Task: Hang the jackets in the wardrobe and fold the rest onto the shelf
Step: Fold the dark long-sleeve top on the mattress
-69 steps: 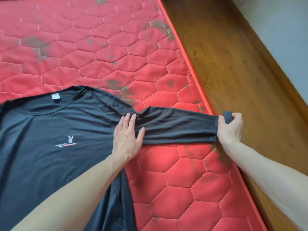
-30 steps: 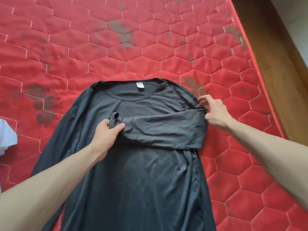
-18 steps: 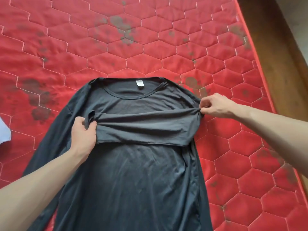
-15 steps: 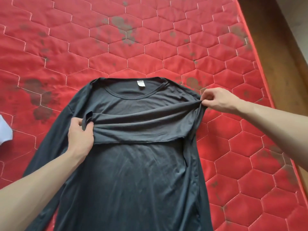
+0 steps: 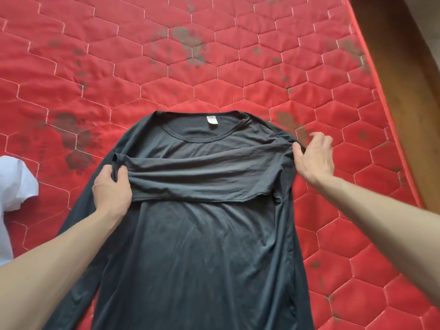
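Shirt [image 5: 195, 246], thin, limp, light, lies flat at 6 o'clock on red mattress [image 5: 214, 75], sleeve folded across chest. L hand [image 5: 112, 189] pinches cuff; R hand [image 5: 314, 156] spread at shoulder. Best grips prob. seams, hem.

Stained red quilted mattress [image 5: 214, 67]; brown wooden floor [image 5: 409, 67] at right.

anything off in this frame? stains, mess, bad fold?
Yes. The red mattress has dark blotchy stains, notably above the collar and left of the black shirt. The folded sleeve lies wrinkled across the chest; the left hand grips its cuff, the right hand is open at the shoulder. A white garment lies crumpled at left.
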The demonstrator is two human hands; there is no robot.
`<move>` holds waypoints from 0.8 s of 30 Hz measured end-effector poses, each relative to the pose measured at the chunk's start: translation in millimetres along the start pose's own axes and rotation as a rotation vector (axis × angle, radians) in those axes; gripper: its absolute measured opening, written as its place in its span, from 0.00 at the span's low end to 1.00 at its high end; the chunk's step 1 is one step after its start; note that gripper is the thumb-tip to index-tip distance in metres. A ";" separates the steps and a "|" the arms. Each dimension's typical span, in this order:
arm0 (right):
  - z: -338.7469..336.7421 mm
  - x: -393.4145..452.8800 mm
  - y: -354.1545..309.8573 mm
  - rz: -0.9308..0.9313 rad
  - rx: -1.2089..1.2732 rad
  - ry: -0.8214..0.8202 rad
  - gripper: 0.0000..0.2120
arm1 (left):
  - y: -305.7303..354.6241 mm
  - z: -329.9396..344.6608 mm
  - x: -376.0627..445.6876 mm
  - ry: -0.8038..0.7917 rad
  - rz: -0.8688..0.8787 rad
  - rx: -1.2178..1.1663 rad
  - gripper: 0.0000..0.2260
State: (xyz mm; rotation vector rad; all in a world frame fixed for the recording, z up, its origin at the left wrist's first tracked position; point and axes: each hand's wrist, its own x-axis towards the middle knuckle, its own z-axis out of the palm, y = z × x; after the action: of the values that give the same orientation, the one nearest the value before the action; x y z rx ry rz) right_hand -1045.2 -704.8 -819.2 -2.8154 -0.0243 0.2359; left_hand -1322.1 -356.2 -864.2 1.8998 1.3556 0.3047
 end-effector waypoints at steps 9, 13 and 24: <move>31.3 -48.3 9.6 0.175 0.262 -0.097 0.18 | -3.8 -16.9 -4.5 -0.008 -0.076 0.146 0.16; 19.7 -34.0 20.5 0.219 0.220 -0.027 0.15 | -10.6 -21.0 -6.8 -0.034 -0.068 0.164 0.13; 61.8 -121.1 -42.5 -0.517 -0.086 0.075 0.17 | -42.7 -70.3 -5.4 -0.162 0.027 0.574 0.16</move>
State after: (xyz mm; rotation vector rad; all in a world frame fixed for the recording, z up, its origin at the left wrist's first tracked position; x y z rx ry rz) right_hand -1174.4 -650.5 -844.5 -2.7791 -0.7464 0.0076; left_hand -1395.4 -323.8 -845.3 2.3442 1.4042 -0.2536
